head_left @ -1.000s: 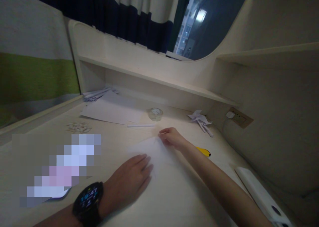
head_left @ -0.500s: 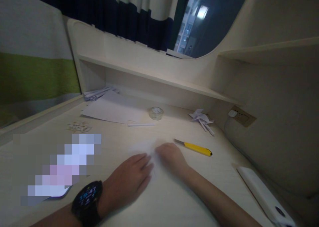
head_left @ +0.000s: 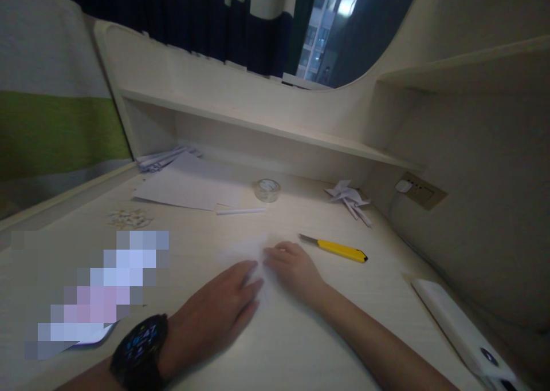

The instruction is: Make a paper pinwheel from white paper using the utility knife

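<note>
A thin white piece of paper (head_left: pixel 242 251) lies on the desk between my hands, pale and blurred against the light wood. My left hand (head_left: pixel 219 308), with a black watch on its wrist, rests at the paper's near left side, fingers bent and closed on it. From the right, my right hand (head_left: pixel 294 268) meets the paper with curled fingers, its fingertips close to those of the left. The thumb of the right hand is hidden. Just beyond that hand lies a yellow utility knife (head_left: pixel 341 251), blade out and pointing left.
Behind are a roll of clear tape (head_left: pixel 267 190), a thin white paper stick (head_left: pixel 240 211), white sheets (head_left: pixel 184 182) and a paper pinwheel (head_left: pixel 347 196). Small pale pieces (head_left: pixel 129 218) and a blurred-out phone (head_left: pixel 97 334) lie left. A white elongated device (head_left: pixel 459 322) stands right, below a wall socket (head_left: pixel 423 190).
The camera view has shifted slightly. My right hand's fingers have loosened and spread a little at the paper; my left hand stays nearly in place.
</note>
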The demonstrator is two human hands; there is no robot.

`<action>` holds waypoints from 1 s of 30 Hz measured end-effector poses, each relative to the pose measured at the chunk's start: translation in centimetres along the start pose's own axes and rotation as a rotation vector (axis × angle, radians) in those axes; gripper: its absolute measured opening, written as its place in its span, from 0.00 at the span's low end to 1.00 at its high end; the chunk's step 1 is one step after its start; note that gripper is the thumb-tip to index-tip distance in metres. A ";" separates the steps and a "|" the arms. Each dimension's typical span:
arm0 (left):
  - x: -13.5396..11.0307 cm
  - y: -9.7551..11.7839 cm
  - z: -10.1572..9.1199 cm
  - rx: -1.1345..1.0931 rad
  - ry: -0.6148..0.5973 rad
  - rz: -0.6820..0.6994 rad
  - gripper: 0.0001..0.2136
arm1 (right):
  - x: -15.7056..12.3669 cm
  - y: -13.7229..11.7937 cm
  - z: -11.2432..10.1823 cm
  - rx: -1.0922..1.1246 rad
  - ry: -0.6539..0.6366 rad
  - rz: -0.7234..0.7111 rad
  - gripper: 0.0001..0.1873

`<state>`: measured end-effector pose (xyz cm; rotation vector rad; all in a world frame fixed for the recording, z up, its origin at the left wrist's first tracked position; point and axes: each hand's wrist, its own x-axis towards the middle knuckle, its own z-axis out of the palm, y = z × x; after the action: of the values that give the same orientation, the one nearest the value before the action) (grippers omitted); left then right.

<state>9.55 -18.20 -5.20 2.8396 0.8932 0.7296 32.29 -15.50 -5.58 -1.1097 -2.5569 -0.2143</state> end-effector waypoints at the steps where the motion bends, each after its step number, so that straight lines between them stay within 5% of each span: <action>1: -0.1 -0.1 0.2 0.010 0.014 0.018 0.12 | 0.0 0.0 0.0 -0.001 0.001 -0.003 0.13; 17: -0.4 -0.5 0.7 0.097 -0.035 0.052 0.14 | 0.1 -0.1 -0.6 0.078 -0.065 -0.016 0.18; 30: -0.2 -0.2 0.1 0.085 -0.012 0.056 0.14 | 0.1 0.7 -2.2 0.373 -0.035 0.098 0.26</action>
<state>9.28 -18.14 -5.40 2.9507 0.8669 0.6957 33.24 -15.52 -3.51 -1.0931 -2.4275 0.2971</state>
